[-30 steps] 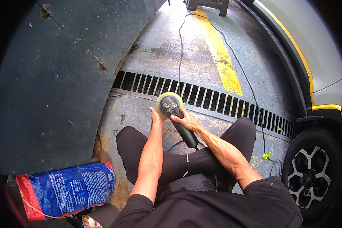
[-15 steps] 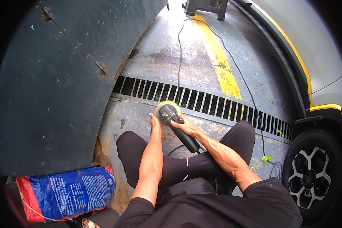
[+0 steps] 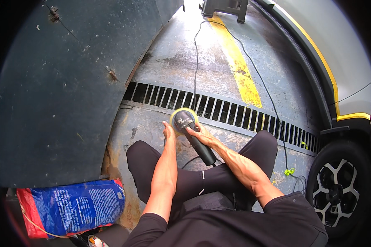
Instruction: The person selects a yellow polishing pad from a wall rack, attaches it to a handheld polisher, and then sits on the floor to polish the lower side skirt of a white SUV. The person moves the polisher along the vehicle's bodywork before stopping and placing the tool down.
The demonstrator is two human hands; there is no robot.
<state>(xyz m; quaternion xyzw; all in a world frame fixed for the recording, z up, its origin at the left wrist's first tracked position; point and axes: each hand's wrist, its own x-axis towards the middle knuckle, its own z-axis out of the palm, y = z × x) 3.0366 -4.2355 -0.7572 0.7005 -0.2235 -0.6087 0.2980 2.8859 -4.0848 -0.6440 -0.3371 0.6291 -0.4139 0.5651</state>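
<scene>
A black handheld polisher (image 3: 200,147) slants in front of me between my knees. Its head points away from me, with a round yellow foam pad (image 3: 184,110) beneath it. My right hand (image 3: 202,135) is wrapped round the body just behind the head. At the pad's left edge is my left hand (image 3: 169,132), seen edge-on with a thumb or finger pointing up. Its other fingers are hidden. A thin dark thing shows beside its wrist, too little of it to name.
A metal drain grate (image 3: 210,108) crosses the floor beyond the polisher. The black power cord (image 3: 251,61) loops over it. On the right stand a car's wheel (image 3: 336,192) and taped bodywork, on the left a dark panel (image 3: 70,103) and a blue-and-red bag (image 3: 76,208). A stool (image 3: 224,8) stands far ahead.
The polisher's head has shifted and turned slightly, and the right hand with it. The left hand stays by the pad's edge; a dark sliver now shows beside its wrist.
</scene>
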